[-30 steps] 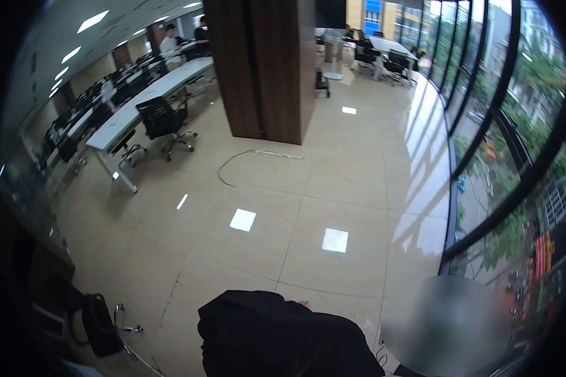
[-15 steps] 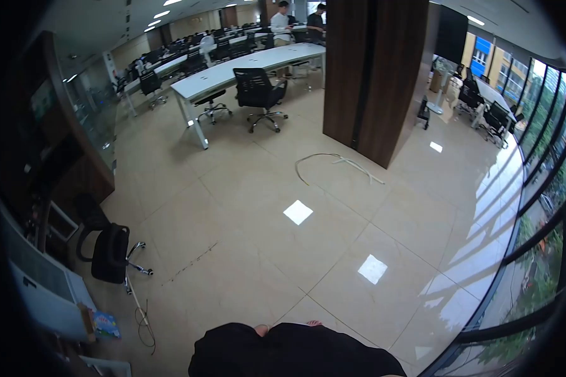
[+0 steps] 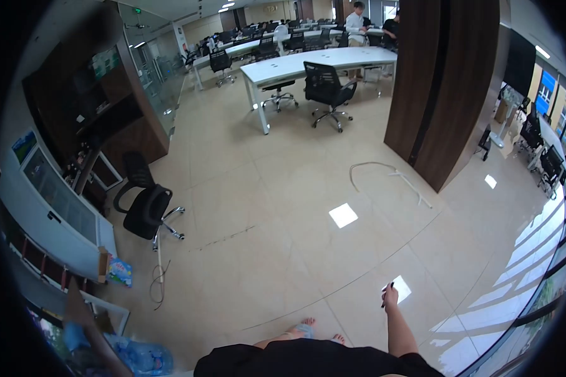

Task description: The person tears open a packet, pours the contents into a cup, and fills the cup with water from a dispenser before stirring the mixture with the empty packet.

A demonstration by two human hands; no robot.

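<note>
While the person stands on the tile floor [image 3: 277, 251], right hand [image 3: 392, 296] pinches a thin dark stick [image 3: 383, 303] low out front, likely mid-carry; left hand [image 3: 75, 306] by water bottles [image 3: 138, 358], grip unclear; next needs a steady pinch.

Open-plan office, glossy tile floor [image 3: 264, 251].
Lights are glaring off tiles; wood pillar [image 3: 446, 94] is standing R, white desks [image 3: 295, 63] & black chairs [image 3: 146, 210] behind.

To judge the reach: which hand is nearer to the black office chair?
Left. The left hand is low to the left of the black office chair; the right hand is far off to its right.
</note>
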